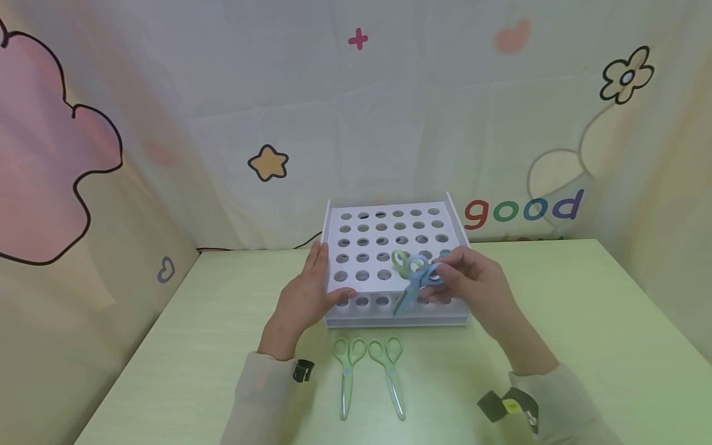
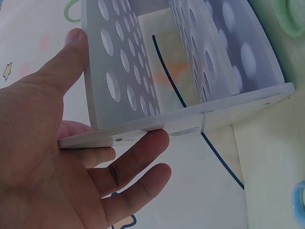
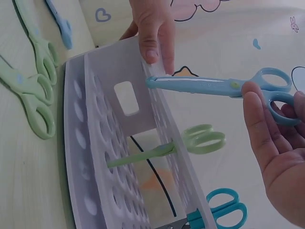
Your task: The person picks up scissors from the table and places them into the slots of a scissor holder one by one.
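A white rack (image 1: 367,287) with rows of round holes through its tiers stands at the table's back. My left hand (image 1: 303,300) holds the rack's left side, thumb at the top board and fingers along the outer side panel. Between thumb and fingers my right hand (image 1: 481,287) grips light blue scissors (image 3: 205,87) by the handle loops. Their closed blades slant down over the rack's front right. In the right wrist view, green scissors (image 3: 205,140) stand in a hole, blades through the tiers, and teal scissors (image 3: 229,209) sit in another.
Two pairs of green scissors, one left (image 1: 347,374) and one right (image 1: 390,374), lie in front of the rack, handles towards it. A blue piece (image 3: 61,24) lies beyond them in the right wrist view. A printed curtain (image 1: 356,123) hangs behind the table.
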`<state>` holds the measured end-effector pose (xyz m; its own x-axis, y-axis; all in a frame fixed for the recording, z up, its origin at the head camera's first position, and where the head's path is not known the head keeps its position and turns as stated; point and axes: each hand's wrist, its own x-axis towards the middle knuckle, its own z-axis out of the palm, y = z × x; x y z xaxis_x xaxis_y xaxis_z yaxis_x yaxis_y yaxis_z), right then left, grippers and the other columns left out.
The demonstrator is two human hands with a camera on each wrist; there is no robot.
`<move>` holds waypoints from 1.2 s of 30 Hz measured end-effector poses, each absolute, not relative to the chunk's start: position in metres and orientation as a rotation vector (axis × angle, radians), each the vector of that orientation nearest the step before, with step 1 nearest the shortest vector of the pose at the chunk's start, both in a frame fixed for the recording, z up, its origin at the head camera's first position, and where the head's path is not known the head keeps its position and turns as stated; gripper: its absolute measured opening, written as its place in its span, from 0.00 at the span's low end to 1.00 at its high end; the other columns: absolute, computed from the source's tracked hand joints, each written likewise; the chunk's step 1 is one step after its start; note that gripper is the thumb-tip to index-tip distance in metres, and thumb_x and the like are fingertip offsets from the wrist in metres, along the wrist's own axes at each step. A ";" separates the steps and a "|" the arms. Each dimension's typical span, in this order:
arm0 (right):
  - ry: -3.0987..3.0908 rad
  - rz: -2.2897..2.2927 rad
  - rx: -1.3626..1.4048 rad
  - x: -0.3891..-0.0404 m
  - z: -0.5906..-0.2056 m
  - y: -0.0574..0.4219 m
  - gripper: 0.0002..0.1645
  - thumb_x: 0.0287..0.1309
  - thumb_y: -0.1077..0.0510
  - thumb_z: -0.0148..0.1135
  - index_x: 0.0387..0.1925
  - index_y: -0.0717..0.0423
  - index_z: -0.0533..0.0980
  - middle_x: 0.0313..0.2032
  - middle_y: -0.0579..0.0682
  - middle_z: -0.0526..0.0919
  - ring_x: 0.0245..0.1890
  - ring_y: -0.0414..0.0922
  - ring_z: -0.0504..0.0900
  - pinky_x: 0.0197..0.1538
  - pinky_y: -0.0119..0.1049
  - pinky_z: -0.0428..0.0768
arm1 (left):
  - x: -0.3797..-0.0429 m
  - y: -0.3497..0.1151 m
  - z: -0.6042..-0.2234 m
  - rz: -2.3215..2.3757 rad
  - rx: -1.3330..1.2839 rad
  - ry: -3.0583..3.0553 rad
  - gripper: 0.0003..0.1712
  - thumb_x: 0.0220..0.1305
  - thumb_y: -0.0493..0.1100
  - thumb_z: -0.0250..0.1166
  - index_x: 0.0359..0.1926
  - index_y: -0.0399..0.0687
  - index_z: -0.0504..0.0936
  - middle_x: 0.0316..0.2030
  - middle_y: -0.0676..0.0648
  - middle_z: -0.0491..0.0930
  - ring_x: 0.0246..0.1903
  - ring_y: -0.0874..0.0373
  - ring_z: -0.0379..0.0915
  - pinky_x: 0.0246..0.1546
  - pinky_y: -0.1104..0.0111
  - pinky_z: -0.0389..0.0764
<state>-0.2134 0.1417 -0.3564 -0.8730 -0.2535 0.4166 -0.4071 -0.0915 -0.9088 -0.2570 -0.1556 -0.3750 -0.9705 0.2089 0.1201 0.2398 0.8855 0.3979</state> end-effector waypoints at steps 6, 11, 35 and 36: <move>-2.015 2.106 0.723 -0.214 -0.350 0.133 0.10 0.72 0.68 0.55 0.44 0.77 0.70 0.36 0.55 0.85 0.34 0.48 0.89 0.39 0.41 0.84 | -0.258 -0.156 -0.376 -0.651 -0.357 -2.978 0.64 0.61 0.64 0.70 0.81 0.41 0.41 0.80 0.41 0.38 0.40 0.49 0.76 0.32 0.63 0.72; -2.025 2.065 0.712 -0.217 -0.347 0.127 0.09 0.72 0.68 0.55 0.44 0.75 0.70 0.37 0.55 0.84 0.34 0.48 0.89 0.39 0.41 0.84 | -0.258 -0.155 -0.374 -0.664 -0.350 -2.982 0.64 0.61 0.64 0.70 0.81 0.41 0.41 0.80 0.41 0.38 0.36 0.50 0.75 0.30 0.64 0.71; -2.026 1.953 0.554 -0.228 -0.340 0.086 0.06 0.70 0.72 0.56 0.43 0.75 0.71 0.39 0.67 0.82 0.33 0.48 0.89 0.39 0.42 0.84 | -0.259 -0.155 -0.375 -0.656 -0.333 -2.985 0.67 0.57 0.62 0.75 0.81 0.42 0.42 0.80 0.43 0.39 0.35 0.51 0.75 0.28 0.66 0.71; -2.037 1.942 0.552 -0.228 -0.340 0.084 0.06 0.70 0.71 0.57 0.43 0.74 0.71 0.40 0.66 0.82 0.33 0.48 0.88 0.39 0.41 0.84 | -0.259 -0.155 -0.375 -0.655 -0.333 -2.985 0.67 0.57 0.62 0.75 0.81 0.42 0.42 0.80 0.43 0.39 0.35 0.51 0.75 0.28 0.66 0.71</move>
<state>-0.2281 0.0839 -0.3401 -0.8899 -0.0853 0.4482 -0.4518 0.0274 -0.8917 -0.2586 -0.1550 -0.3750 -0.9742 0.1959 0.1118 0.2247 0.8859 0.4057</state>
